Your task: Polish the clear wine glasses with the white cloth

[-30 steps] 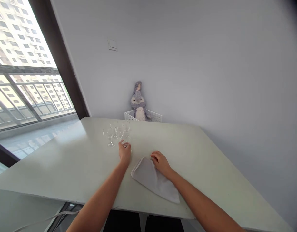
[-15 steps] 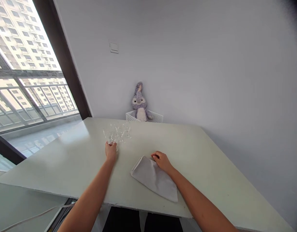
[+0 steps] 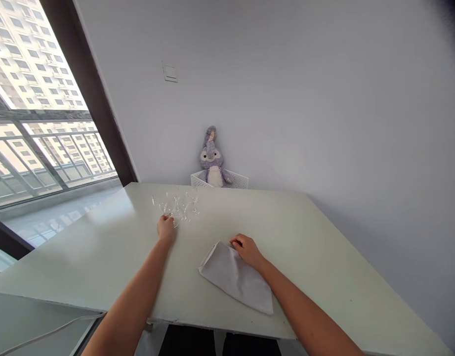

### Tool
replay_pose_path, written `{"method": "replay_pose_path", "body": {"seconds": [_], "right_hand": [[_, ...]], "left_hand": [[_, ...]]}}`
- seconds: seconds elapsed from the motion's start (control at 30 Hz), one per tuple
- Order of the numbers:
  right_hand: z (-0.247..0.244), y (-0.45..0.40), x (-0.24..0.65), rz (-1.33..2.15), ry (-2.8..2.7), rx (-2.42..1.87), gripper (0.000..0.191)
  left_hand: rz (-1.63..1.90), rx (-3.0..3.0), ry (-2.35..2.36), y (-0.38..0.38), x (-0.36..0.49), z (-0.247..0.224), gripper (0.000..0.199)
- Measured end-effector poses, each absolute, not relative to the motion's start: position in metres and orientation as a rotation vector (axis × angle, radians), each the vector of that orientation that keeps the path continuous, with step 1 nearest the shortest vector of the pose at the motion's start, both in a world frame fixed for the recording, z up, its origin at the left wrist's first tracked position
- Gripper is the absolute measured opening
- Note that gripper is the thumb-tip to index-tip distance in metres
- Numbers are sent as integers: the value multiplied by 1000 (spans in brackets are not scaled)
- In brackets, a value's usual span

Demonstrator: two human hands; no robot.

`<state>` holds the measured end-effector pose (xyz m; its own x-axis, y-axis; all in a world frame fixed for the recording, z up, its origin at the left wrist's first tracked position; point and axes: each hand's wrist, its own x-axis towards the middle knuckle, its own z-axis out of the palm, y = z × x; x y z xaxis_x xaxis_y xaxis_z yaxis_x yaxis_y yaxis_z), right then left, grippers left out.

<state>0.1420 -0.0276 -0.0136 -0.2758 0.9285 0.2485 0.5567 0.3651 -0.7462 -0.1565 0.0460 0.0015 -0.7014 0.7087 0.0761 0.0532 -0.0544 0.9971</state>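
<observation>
Head view: clear stemmed glasses (image 3: 183,208) grouped upright left of the frame's centre, on a pale table (image 3: 309,277). At the near left side of the group, left hand (image 3: 165,228) with back upward and fingers bent inward, tips hard to make out against the glass; cannot tell how wide apart, or whether gripping a glass or merely touching one. Right of centre in the lower half, right hand (image 3: 248,250) with fingers loosely curled and half closed, resting at the upper edge of a grey cloth (image 3: 234,279); cannot tell whether pinching any fabric. Just above the centre of the frame, beyond the table, plush toy (image 3: 213,168) in a white perforated basket (image 3: 198,181); toward upper left, light switch (image 3: 170,73) on the wall (image 3: 305,99)
</observation>
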Motion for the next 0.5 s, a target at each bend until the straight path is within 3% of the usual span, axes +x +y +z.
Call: {"method": "replay_pose_path", "body": {"seconds": [0.17, 0.3, 0.5], "right_hand": [[-14, -25, 138, 690, -1943, -1307, 21], [-13, -24, 137, 707, -1940, -1369, 21], [-8, -27, 140, 719, -1945, -1315, 20]], "left_hand": [[1915, 823, 1739, 25, -115, 8, 31], [1502, 1049, 1167, 42, -67, 19, 32], [1472, 868, 1281, 99, -54, 14, 29]]}}
